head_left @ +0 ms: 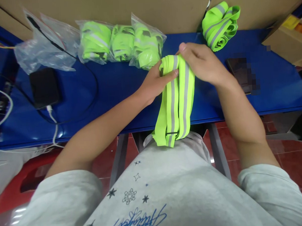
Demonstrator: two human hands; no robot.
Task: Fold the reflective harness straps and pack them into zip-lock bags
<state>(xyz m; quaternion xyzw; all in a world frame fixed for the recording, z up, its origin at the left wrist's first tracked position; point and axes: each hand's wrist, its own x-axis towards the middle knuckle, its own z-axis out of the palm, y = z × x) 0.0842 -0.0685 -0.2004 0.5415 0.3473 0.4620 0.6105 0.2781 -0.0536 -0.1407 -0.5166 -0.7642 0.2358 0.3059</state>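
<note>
A neon-yellow reflective strap [184, 94] with grey stripes hangs in several long folds between my hands, its lower end resting near my shirt. A dark slider buckle shows at the bottom of the folds. My left hand [156, 81] is closed on the upper left of the folds, thumb across the front. On the upper right edge, my right hand [200, 61] pinches the strap between thumb and fingers; its fingertips are partly hidden. Just behind my left hand stands a clear bag with a rolled strap [147, 45].
Two more bagged straps [96, 41] line the back of the blue table [130, 107]. Empty plastic bags [48, 47] lie at left, near a black box [44, 87] with a white cable. A loose rolled strap [219, 26], a dark flat object [237, 73] and a cardboard box [286, 43] are at right.
</note>
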